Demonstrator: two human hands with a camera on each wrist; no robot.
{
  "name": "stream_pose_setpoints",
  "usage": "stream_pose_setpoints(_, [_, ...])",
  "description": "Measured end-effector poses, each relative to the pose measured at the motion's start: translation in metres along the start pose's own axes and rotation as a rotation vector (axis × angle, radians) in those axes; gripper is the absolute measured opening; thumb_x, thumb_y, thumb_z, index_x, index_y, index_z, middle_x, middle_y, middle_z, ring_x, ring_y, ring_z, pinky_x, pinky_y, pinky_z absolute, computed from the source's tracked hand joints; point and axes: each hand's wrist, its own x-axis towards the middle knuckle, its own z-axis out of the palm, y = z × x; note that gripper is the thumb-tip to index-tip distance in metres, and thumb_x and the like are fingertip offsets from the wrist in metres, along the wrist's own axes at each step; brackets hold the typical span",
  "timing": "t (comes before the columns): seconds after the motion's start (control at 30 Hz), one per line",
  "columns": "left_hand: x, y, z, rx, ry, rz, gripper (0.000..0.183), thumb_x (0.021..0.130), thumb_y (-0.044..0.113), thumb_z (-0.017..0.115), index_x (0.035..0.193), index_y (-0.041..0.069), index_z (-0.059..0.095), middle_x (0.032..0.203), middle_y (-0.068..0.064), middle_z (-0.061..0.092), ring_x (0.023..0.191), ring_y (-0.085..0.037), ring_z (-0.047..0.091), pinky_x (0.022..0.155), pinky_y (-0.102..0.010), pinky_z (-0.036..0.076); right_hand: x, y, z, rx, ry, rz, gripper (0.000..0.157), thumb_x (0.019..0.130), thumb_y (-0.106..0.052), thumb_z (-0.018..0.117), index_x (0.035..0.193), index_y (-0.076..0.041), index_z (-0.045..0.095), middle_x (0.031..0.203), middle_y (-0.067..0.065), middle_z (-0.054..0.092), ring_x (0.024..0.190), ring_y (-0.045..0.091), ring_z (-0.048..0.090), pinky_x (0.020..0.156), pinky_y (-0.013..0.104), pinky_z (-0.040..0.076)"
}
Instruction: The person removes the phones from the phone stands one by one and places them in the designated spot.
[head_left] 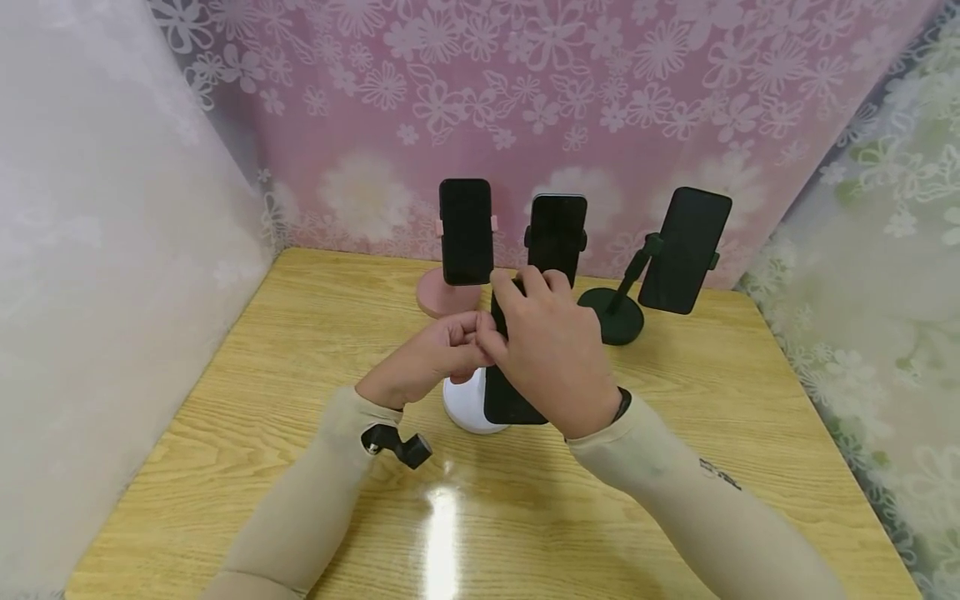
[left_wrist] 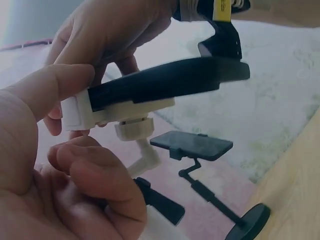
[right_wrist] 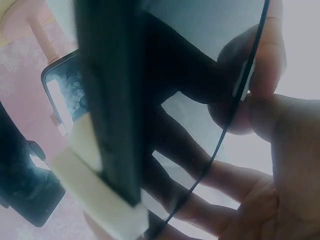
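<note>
A black smartphone (head_left: 510, 404) sits in a white phone stand, whose round base (head_left: 468, 404) stands on the table. In the left wrist view, the phone (left_wrist: 170, 80) lies along the stand's white clamp (left_wrist: 77, 112). My left hand (head_left: 442, 358) holds the clamp's side, thumb at its edge and fingers curled beneath. Over the phone is my right hand (head_left: 551, 350), fingers bent round its far side and the clamp. Both hands meet at the phone's left side, hiding much of it. Phone (right_wrist: 112, 100) and clamp (right_wrist: 100, 195) loom close in the right wrist view.
Three phones in stands are at the back of the wooden table (head_left: 300, 375): a pink stand (head_left: 448, 296) on the left, a black phone (head_left: 557, 237) in the middle, a dark green stand (head_left: 611, 321) on the right. Floral curtain (head_left: 510, 100) hangs behind.
</note>
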Motion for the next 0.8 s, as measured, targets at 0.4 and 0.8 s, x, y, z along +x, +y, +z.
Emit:
stream_pose_setpoints(0.4, [0.0028,-0.0058,0.0062,-0.072,0.014,0.02,0.005,0.099,0.012,0.055,0.095,0.012,0.058,0.066,0.005,0.045,0.053,-0.014,0.028,0.055,-0.026,0.029,0.0008,-0.0005,0.0007,0.006,-0.031,0.006,0.039,0.099,-0.028,0.066,0.132,-0.008,0.068,0.116,0.016,0.067,0.106,0.04,0.063,0.045,0.045,0.054])
stream_pose_setpoints(0.8, [0.001,-0.0031,0.0043,0.004,0.027,0.034,0.035,0.096,0.046,0.073,0.102,0.013,0.062,0.059,0.005,0.039,0.052,-0.014,0.03,0.056,-0.028,0.03,0.0034,0.0023,-0.0012,0.043,-0.063,0.006,0.041,0.1,-0.029,0.065,0.135,-0.009,0.067,0.118,0.017,0.066,0.11,0.041,0.063,0.044,0.045,0.052])
